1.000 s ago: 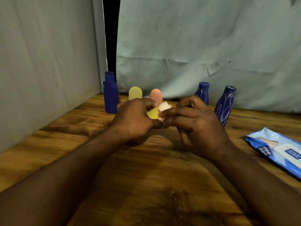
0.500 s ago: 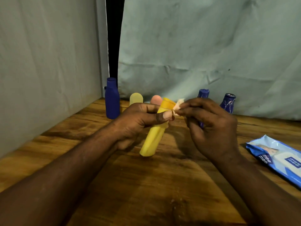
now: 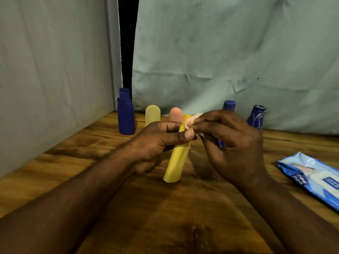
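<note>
My left hand [image 3: 157, 142] grips a long yellow tube-shaped container [image 3: 176, 158] near its upper end, holding it tilted above the wooden table [image 3: 165, 217]. My right hand [image 3: 231, 143] pinches a small white wipe [image 3: 191, 121] and presses it against the top of the yellow container. The container's lower end hangs free, pointing down towards me.
Along the back stand a dark blue bottle [image 3: 125, 112], a pale yellow capsule shape [image 3: 152, 114], a pink one [image 3: 175, 114] and two more blue bottles [image 3: 228, 105] [image 3: 256, 116]. A blue pack of wipes [image 3: 315, 178] lies at the right. Cloth walls close off the left and back.
Both hands have lifted from low over the table. The yellow container, mostly hidden before, now shows at full length, and the wipe has moved to its top end.
</note>
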